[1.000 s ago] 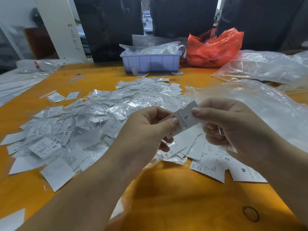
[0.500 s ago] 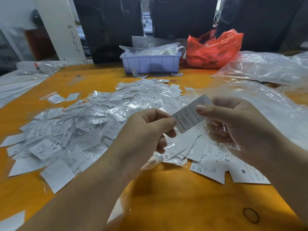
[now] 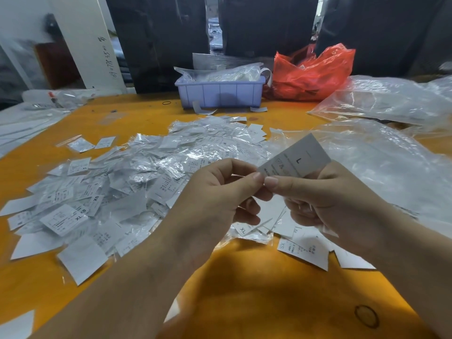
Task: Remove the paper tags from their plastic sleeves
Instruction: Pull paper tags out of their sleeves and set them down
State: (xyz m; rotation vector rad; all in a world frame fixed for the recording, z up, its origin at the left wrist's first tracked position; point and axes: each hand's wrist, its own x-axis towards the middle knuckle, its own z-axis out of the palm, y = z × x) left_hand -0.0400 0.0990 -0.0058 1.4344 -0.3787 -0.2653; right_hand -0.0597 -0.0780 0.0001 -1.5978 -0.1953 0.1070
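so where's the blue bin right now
In the head view the blue bin sits at the far middle of the orange table, just left of the red bag and beyond the pile of sleeved tags.

An orange table (image 3: 137, 118) is seen carrying a broad heap of sleeved tags (image 3: 137, 182), spread across its left and middle, with bare paper tags (image 3: 303, 248) laid in a smaller cluster toward the near right. At the far edge a lilac plastic bin (image 3: 220, 94) is set just beside a red plastic bag (image 3: 310, 74). Large clear plastic bags (image 3: 381, 104) are draped over the right side, and a small black rubber band (image 3: 166, 103) is left near the bin.
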